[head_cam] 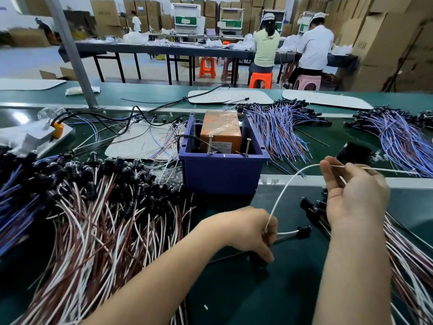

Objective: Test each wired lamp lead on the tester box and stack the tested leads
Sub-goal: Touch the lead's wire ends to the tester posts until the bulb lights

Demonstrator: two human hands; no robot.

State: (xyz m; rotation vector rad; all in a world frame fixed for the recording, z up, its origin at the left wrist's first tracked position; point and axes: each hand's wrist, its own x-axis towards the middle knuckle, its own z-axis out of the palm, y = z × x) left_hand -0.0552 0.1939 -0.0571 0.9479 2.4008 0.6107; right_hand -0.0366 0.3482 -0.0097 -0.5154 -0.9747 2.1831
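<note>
Head camera view, looking down on a dark green counter [269, 289] in a workshop. Little writing can be read. The orange tester box [221, 131] carries a small printed label on its near face, too fine to make out. A pale flat mat [229, 97] behind it bears faint red handwriting, also illegible. The markings on the brown cardboard cartons [379, 50] stacked at the back are blurred.

The orange tester box sits inside a purple-blue plastic bin [222, 174] at the centre of the counter. Two metal screws [210, 144] stand upright at the bin's near rim. Small clear bulbs [168, 174] lie loose just beside its left wall.

The left hand [246, 231] has its fingers curled around a white-and-brown lamp lead [288, 232], close to the lead's black socket [304, 232], which points right. The lead's white wire arcs up to the right hand [356, 195], which is raised with its palm towards the camera, in front of the bin and to its right. The thumb and forefinger of that hand pinch the wire.

A large heap of brown-and-white leads [105, 219] with black sockets fills the counter on the left. A smaller stack of like leads [410, 254] lies on the right, beside the right forearm. Bundles of purple-blue leads [281, 127] are spread behind the bin and to its right.
</note>
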